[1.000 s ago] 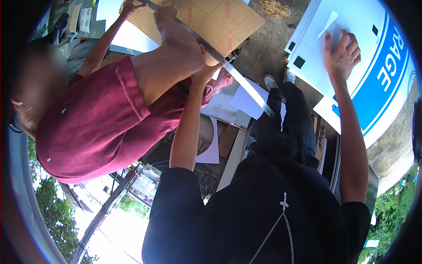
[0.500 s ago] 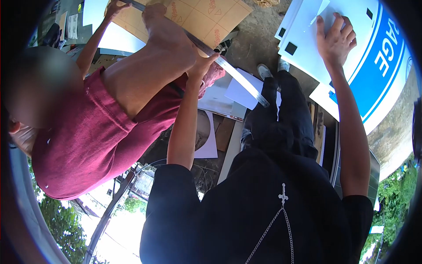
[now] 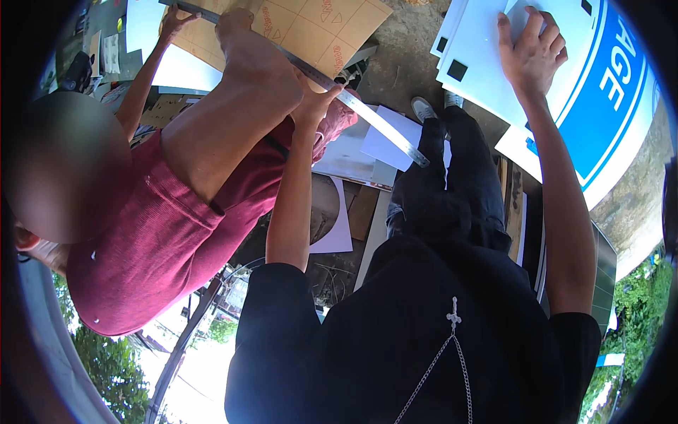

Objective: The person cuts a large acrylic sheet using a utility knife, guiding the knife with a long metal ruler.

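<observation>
My left hand (image 3: 316, 102) is closed on a long metal ruler (image 3: 385, 131) at the edge of a brown-papered sheet (image 3: 318, 32), its thumb pointing along the edge. The ruler's free end juts past the sheet toward my legs. Fingers spread and bent, my right hand (image 3: 531, 60) rests on a white panel (image 3: 487, 42) with small black squares. Beside it lies a blue-and-white sign (image 3: 611, 92) with the letters "AGE". Another person's hands (image 3: 233, 25) are also at the ruler, farther along it.
A person in a maroon shirt (image 3: 169, 247) leans in close on my left. White sheets (image 3: 395, 134) and a panel with a round dark picture (image 3: 328, 212) lie below the ruler. My shoes (image 3: 424, 108) stand on the concrete floor (image 3: 406, 42).
The whole view has shifted slightly, and the ruler and sheet appear a little farther left. My left hand stays on the ruler; my right hand stays on the white panel.
</observation>
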Demonstrator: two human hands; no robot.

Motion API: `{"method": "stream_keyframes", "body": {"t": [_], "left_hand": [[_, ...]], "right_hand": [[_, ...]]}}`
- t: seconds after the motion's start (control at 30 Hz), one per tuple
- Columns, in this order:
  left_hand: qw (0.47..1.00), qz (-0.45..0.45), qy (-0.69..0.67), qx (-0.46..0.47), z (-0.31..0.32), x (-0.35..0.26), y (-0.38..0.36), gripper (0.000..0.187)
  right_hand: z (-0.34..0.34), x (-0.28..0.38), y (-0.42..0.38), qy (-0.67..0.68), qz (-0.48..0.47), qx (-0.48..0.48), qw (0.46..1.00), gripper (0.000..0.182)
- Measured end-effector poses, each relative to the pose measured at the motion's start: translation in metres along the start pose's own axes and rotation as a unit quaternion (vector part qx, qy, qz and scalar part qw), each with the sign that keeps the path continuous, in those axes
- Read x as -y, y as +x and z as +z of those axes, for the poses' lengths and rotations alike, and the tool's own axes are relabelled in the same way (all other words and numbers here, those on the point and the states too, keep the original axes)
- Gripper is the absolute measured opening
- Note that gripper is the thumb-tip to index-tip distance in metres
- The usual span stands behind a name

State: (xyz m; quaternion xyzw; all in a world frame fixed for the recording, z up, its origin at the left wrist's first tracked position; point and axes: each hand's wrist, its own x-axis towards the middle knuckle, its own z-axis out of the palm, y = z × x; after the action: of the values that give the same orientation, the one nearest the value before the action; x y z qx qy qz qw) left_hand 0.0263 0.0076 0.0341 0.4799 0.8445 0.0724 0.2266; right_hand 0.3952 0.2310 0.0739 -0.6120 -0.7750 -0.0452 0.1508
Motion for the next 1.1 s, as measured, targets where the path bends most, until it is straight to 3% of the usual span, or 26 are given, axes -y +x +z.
{"method": "stream_keyframes", "body": {"t": [0.07,0.33,0.63,1.1], "left_hand": [[1.000,-0.001,-0.001,0.007,-0.001,-0.001,-0.001,0.133],[0.999,-0.012,0.035,-0.004,0.008,0.006,0.000,0.135],[0.998,-0.055,-0.026,-0.005,0.000,-0.007,-0.006,0.136],[0.997,-0.032,0.074,-0.003,0.005,0.010,-0.006,0.136]], "right_hand": [[-0.032,0.025,0.007,0.009,0.054,0.052,0.997,0.052],[-0.033,0.025,0.007,0.021,0.058,0.042,0.997,0.050],[-0.033,0.026,0.008,0.029,0.059,0.045,0.997,0.051],[-0.028,0.022,0.005,0.017,0.050,0.030,0.998,0.052]]}}
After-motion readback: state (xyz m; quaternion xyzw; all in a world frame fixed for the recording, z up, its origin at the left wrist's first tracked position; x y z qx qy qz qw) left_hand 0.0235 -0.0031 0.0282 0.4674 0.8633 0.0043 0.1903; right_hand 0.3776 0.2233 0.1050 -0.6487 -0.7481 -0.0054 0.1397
